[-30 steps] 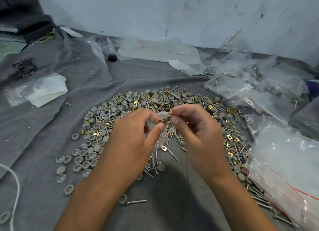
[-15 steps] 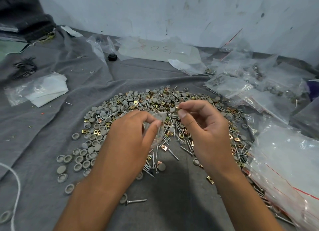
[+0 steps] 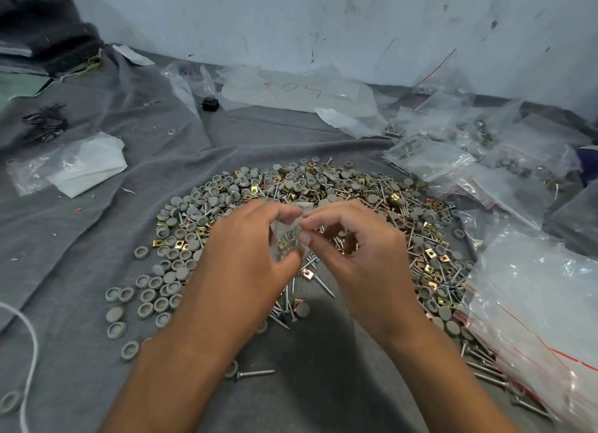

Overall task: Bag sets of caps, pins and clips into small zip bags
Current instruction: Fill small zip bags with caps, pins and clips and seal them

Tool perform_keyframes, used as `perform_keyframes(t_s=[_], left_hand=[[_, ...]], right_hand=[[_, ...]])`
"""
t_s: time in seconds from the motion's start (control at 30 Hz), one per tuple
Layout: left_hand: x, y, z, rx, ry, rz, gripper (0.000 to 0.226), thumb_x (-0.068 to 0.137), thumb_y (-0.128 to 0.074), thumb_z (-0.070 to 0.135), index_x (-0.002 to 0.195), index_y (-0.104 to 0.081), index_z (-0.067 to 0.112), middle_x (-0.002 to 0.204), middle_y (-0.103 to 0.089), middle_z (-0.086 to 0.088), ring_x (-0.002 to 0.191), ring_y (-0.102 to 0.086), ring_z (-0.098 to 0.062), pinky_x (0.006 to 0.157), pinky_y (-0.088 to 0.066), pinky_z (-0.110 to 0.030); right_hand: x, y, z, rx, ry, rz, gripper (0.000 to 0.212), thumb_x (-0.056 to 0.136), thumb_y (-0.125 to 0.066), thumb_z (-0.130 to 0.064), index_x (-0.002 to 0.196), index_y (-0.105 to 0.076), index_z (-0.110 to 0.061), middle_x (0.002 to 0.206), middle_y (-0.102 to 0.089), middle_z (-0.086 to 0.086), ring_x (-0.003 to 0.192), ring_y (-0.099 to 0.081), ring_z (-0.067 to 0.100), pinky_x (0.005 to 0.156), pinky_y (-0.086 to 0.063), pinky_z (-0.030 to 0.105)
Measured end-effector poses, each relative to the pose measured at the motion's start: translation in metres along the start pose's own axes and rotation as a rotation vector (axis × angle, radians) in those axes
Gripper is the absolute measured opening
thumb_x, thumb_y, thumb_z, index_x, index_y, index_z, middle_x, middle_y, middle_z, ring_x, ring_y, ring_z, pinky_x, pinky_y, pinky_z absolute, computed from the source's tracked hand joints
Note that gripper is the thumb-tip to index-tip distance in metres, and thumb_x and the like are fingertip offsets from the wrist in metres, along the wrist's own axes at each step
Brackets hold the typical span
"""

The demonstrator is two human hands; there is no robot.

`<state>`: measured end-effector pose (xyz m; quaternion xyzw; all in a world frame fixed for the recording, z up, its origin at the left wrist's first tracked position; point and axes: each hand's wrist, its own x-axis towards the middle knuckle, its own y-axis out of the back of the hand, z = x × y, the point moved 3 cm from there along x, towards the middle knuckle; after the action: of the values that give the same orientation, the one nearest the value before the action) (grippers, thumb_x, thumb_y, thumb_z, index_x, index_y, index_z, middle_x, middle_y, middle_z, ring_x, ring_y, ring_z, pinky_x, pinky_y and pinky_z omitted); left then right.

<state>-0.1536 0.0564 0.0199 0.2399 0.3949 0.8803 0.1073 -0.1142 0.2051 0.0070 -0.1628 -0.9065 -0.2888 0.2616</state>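
zip bag (image 3: 289,238) contents blurred, pile (image 3: 323,186) partly hidden behind hands (image 3: 356,251)

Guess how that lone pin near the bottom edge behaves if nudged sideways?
The pin would probably roll: its shank is round and thin. Its wider head likely makes it curve, not run straight. The wrinkled grey cloth under it should stop it soon.

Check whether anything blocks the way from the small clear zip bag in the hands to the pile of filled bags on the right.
Nothing visible does. Left hand and right hand hold the small clear zip bag above the loose parts; the filled bags lie beyond open grey cloth.
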Motion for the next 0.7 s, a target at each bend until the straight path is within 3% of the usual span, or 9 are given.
perform_keyframes(t_s=[0.13,0.2,0.33,0.47,0.57,0.7], left_hand=[[-0.001,0.001,-0.002,-0.006,0.024,0.025,0.038,0.08,-0.079,0.029,0.115,-0.066,0.034,0.099,-0.054,0.03,0.085,-0.049,0.019,0.08,-0.033,0.003],[-0.001,0.001,-0.003,-0.005,0.029,0.036,0.037,0.082,-0.078,0.025,0.116,-0.066,0.033,0.102,-0.055,0.028,0.084,-0.049,0.018,0.083,-0.032,0.004],[0.0,0.001,-0.002,0.01,0.037,0.022,0.037,0.083,-0.077,0.025,0.117,-0.066,0.033,0.101,-0.055,0.029,0.085,-0.049,0.018,0.083,-0.029,0.006],[0.0,0.001,-0.003,0.007,0.038,0.025,0.036,0.083,-0.078,0.024,0.116,-0.066,0.032,0.101,-0.056,0.027,0.084,-0.049,0.017,0.083,-0.029,0.006],[0.0,0.001,-0.004,0.013,0.043,0.025,0.036,0.083,-0.077,0.026,0.117,-0.066,0.033,0.097,-0.052,0.03,0.085,-0.049,0.02,0.082,-0.028,0.007],[-0.001,0.0,-0.004,0.012,0.045,0.013,0.038,0.083,-0.075,0.03,0.119,-0.063,0.036,0.097,-0.049,0.034,0.09,-0.048,0.022,0.081,-0.027,0.008]], right_hand=[[0.007,0.018,0.026,-0.041,-0.167,0.107,0.011,0.092,-0.073,-0.023,0.095,-0.068,-0.032,0.089,-0.065,-0.02,0.078,-0.061,0.001,0.065,-0.044,0.009],[0.006,0.017,0.046,-0.236,-0.256,-0.05,0.017,0.092,-0.073,-0.022,0.098,-0.066,-0.037,0.094,-0.063,-0.022,0.08,-0.058,-0.003,0.069,-0.044,0.01],[-0.003,0.002,0.068,-0.53,-0.367,-0.375,0.015,0.095,-0.068,-0.033,0.11,-0.067,-0.036,0.107,-0.06,-0.013,0.101,-0.054,0.01,0.086,-0.05,0.034],[-0.002,0.005,0.068,-0.655,-0.297,-0.452,0.024,0.105,-0.051,-0.026,0.122,-0.068,-0.032,0.114,-0.059,-0.007,0.114,-0.052,0.02,0.089,-0.05,0.041],[-0.004,0.01,0.068,-0.753,-0.309,-0.512,0.034,0.101,-0.059,-0.02,0.132,-0.063,-0.035,0.12,-0.058,-0.007,0.118,-0.052,0.02,0.088,-0.053,0.041],[-0.001,0.013,0.065,-0.733,-0.364,-0.513,0.02,0.096,-0.065,-0.038,0.115,-0.068,-0.035,0.112,-0.056,-0.01,0.112,-0.05,0.016,0.085,-0.052,0.038]])
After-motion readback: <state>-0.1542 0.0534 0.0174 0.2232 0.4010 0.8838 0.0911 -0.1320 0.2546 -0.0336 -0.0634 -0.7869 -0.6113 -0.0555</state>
